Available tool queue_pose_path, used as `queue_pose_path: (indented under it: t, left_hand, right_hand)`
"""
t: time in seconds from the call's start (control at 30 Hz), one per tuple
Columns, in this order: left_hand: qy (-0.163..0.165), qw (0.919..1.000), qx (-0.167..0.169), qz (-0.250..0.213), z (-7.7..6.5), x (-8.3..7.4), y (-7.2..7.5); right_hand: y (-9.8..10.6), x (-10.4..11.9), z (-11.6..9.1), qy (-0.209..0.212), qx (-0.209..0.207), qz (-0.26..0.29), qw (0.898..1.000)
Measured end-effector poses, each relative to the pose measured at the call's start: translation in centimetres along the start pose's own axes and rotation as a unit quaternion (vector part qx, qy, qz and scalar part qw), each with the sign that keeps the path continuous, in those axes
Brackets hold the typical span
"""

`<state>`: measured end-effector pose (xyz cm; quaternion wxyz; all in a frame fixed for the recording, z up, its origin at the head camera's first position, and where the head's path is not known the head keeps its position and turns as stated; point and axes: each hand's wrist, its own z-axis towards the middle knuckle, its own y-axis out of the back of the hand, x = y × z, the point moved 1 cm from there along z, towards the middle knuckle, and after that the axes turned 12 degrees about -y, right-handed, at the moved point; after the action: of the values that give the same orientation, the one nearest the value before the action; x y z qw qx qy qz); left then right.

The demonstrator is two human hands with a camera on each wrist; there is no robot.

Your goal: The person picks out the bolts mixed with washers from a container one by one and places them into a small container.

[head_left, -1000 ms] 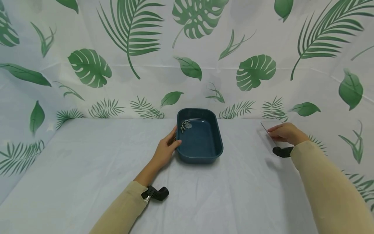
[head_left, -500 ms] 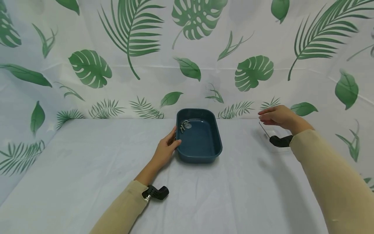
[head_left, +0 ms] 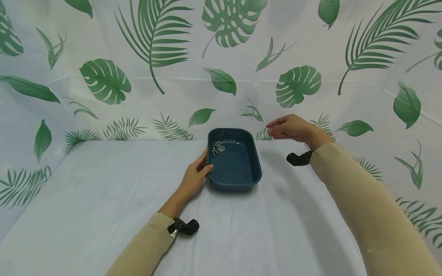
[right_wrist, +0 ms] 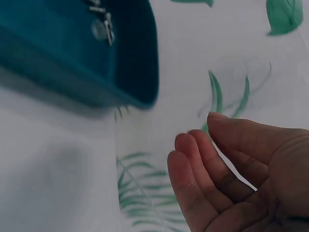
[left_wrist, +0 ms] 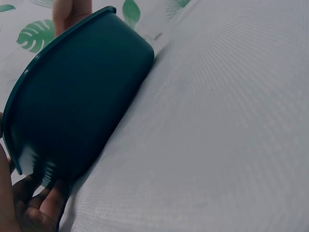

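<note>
A dark blue rectangular basin [head_left: 238, 163] stands on the white cloth near the back of the table. My left hand [head_left: 194, 174] grips its left side, thumb at the rim and fingers along the outer wall. In the left wrist view, fingers [left_wrist: 41, 208] touch the basin's lower edge. Inside, by the far left corner, lie several small metal screws [head_left: 214, 151] and a round washer [head_left: 221, 148]. My right hand [head_left: 291, 127] hovers to the right of the basin, apart from it. Its fingers are loosely bent with nothing between them, as the right wrist view shows.
A thin edge of a clear thing [head_left: 307, 146] shows behind the right wrist; the arm hides most of it. A white leaf-print cloth [head_left: 193, 84] hangs right behind the table. White cloth [head_left: 103, 199] covers the tabletop.
My right hand has left the clear thing at the right, risen, and moved left toward the basin with nothing in it. The left hand and basin have stayed in place.
</note>
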<state>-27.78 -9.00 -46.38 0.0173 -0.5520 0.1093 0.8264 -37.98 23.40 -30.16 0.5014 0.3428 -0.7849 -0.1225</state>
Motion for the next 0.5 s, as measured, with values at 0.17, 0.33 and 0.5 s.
queue_pose_path:
  t: [0.17,0.33,0.5]
  left_hand:
    - [-0.006,0.9999,-0.008,0.004,0.0,0.0,0.0]
    - [-0.006,0.9999,-0.009,0.006,0.1,0.3,0.0]
    - [-0.005,1.0000,-0.005,-0.004,0.2,0.3,0.0]
  right_hand:
    - [-2.6,2.1,1.2,0.009,0.010,-0.001,1.000]
    - [-4.9,3.4,2.5,-0.001,0.019,-0.001,1.000]
    - [-6.9,3.9,3.6,-0.006,0.049,0.002,0.999]
